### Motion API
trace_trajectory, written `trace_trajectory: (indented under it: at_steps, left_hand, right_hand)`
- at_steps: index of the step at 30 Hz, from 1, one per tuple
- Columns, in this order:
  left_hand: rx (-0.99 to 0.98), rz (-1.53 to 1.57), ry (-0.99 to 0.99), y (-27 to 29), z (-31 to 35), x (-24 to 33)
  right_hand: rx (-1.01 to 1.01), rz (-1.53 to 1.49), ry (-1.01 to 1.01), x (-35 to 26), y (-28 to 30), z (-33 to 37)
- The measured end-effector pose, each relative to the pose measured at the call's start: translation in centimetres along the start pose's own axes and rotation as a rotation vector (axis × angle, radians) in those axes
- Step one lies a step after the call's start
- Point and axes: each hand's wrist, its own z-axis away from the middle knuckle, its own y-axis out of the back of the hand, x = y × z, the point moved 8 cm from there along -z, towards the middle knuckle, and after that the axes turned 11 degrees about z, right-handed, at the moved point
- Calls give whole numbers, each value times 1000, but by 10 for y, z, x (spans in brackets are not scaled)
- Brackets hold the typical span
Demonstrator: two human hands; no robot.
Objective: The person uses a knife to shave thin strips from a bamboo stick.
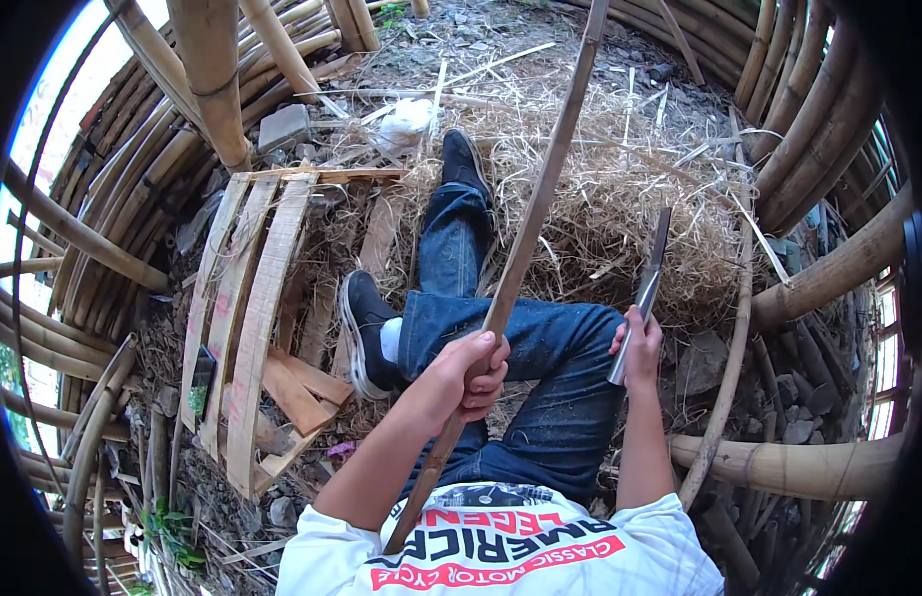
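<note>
My left hand [471, 377] is closed around a long brown bamboo strip [542, 204]. The strip slants from my shirt front, over my lap, up to the top of the view. In my right hand [639, 350], beside my right knee, is a knife [660, 243] with a narrow dark blade pointing away from me and a shiny metal handle. The knife and the strip are apart. My legs, in blue jeans [550, 333], lie folded and stretched out beneath both hands.
A heap of pale shavings [600, 199] lies ahead. At left, a wooden slatted pallet [257, 318] leans with a phone [202, 380] on its edge. Thick bamboo poles [208, 79] surround me. A white bag [405, 124] and a grey block [284, 127] lie farther off.
</note>
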Motion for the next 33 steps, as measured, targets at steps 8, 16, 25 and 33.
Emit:
trace_trajectory:
  at_steps: [8, 16, 25, 33]
  left_hand:
    - [-179, 192, 116, -17, 10, -23]
    - [-113, 9, 7, -27, 16, -29]
    - [-16, -366, -144, -26, 23, -21]
    - [-64, -277, -122, -27, 31, -35]
  right_hand:
    - [-106, -18, 259, -56, -20, 61]
    - [-247, 492, 584, -128, -47, 101]
    - [-286, 684, 647, -140, -54, 109]
    - [-287, 726, 656, -142, -54, 111]
